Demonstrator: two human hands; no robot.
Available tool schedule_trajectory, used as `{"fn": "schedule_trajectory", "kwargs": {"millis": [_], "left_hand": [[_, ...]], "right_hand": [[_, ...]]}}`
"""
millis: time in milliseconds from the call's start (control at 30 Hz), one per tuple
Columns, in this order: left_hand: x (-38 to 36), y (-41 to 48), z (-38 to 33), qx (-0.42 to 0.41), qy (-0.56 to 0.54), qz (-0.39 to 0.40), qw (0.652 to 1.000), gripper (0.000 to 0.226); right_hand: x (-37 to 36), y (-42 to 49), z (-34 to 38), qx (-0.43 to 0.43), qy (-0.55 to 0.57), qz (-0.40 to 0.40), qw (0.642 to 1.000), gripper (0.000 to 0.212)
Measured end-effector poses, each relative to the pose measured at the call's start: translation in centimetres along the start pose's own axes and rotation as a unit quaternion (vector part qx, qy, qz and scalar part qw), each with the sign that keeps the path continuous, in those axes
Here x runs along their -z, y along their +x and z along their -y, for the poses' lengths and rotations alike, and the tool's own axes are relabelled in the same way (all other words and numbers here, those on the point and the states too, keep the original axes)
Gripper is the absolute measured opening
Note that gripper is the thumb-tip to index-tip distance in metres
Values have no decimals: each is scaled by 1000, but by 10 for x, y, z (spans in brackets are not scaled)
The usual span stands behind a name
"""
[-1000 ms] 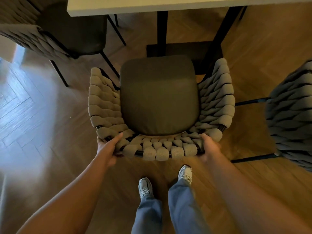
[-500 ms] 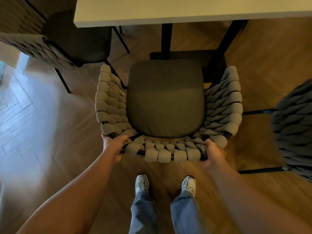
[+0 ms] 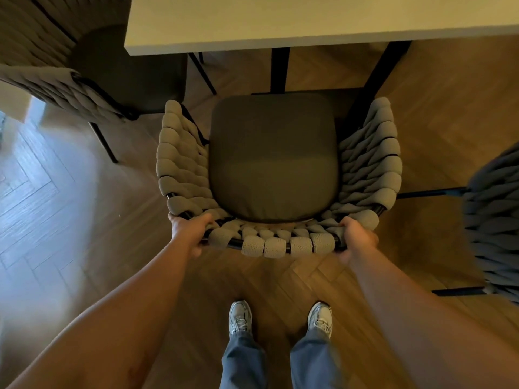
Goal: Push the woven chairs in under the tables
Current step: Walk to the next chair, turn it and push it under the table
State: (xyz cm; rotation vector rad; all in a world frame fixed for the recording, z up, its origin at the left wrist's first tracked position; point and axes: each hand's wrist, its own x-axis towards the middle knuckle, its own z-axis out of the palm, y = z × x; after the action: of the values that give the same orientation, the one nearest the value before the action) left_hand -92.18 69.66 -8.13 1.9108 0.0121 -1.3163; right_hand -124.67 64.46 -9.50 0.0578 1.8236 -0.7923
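I grip the woven chair point(image 3: 273, 155) by its back rail, left hand point(image 3: 189, 230) and right hand point(image 3: 356, 238) level, table point(image 3: 309, 21) straight ahead.

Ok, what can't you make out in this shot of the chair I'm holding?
Head view only:
Legs of the woven chair: hidden under its seat.
Fingertips of the left hand and right hand: curled round the chair's back rim, out of sight.
Far part of the table: cut off by the top edge.
The chair on the right: cut off by the right edge, blurred.
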Motion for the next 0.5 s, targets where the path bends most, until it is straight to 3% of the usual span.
{"fn": "schedule_trajectory", "kwargs": {"millis": [167,367,500], "left_hand": [[1,-1,0,-4,-1,3,1000,83],[1,-3,2,-2,0,11,1000,84],[-3,-6,10,4,-9,13,1000,88]], "right_hand": [[-1,-2,-3,-5,3,6,1000,20],[2,-6,0,-3,5,-1,1000,30],[9,-6,4,-1,-6,6,1000,22]]}}
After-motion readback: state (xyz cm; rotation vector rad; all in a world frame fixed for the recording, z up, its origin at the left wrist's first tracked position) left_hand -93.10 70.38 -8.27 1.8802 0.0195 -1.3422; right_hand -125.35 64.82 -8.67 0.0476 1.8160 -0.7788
